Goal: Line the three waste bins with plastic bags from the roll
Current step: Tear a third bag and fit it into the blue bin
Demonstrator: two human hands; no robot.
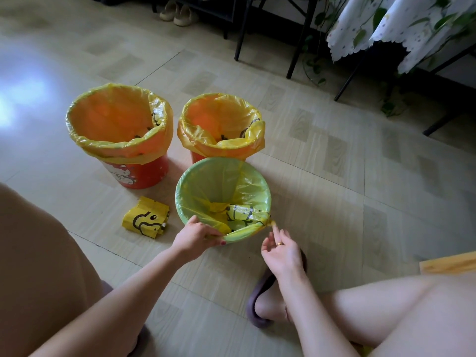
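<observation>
Single view only, head-worn, wide-angle, looking forward and steeply down at the floor (334, 176) from a low, seated height, with the wearer's knees filling both lower corners. Nearest the lens are the left hand (195, 237) and right hand (282, 252), both at the near rim of the green bin (203, 176) at frame centre; two orange bins (144, 173) stand just beyond it, and chair legs (300, 37) and a tablecloth (401, 24) line the far top edge. Straight lines bow toward the edges (lens distortion), and there is no second view to share any part of the scene.
</observation>
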